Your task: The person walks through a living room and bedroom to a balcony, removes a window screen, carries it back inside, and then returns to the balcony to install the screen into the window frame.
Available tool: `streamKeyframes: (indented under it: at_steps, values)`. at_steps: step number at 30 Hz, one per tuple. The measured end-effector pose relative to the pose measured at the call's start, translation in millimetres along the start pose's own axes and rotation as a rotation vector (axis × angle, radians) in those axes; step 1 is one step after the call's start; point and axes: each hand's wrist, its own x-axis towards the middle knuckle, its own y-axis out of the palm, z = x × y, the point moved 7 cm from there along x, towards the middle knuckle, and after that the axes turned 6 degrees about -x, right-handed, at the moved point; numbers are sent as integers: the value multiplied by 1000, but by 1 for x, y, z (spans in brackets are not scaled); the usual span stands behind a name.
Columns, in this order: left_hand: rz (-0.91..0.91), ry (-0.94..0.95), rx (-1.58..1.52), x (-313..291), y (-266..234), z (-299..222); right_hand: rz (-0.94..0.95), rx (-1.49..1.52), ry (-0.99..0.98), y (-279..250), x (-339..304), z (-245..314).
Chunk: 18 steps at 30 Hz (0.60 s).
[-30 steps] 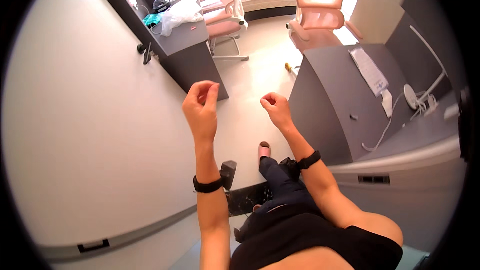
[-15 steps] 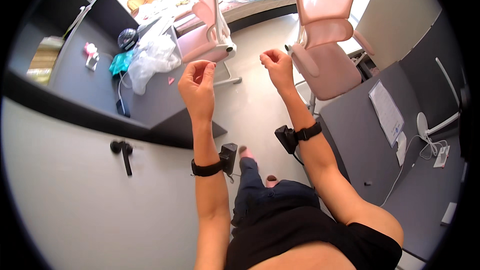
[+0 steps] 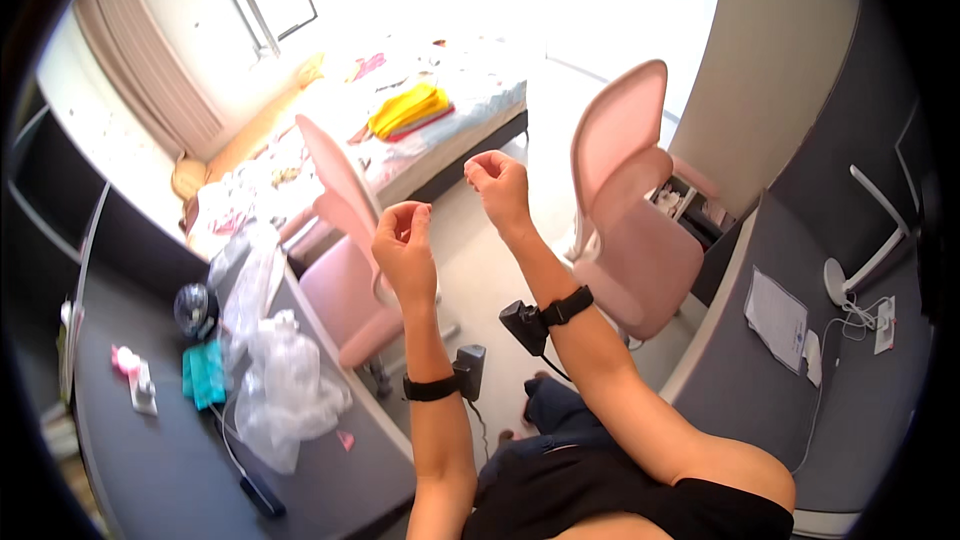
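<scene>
Moving compactly should avoid knocks here. A crumpled plastic bag, contents indistinct, lies on the left surface; rightward come a pink chair, the left hand just beside it, the right hand, then another pink chair; both hands' fingers curl closed, seemingly empty.

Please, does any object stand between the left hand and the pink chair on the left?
Nothing visible stands between the left hand and the left pink chair; the hand partly hides the chair's backrest.
</scene>
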Motion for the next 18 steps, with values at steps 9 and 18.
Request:
streamKeyframes:
  at_steps: [9, 18]
  values:
    - [20, 85, -72, 189, 95, 65, -146, 91, 9, 43, 229, -79]
    - [145, 83, -213, 334, 236, 151, -369, 129, 56, -21, 361, -148]
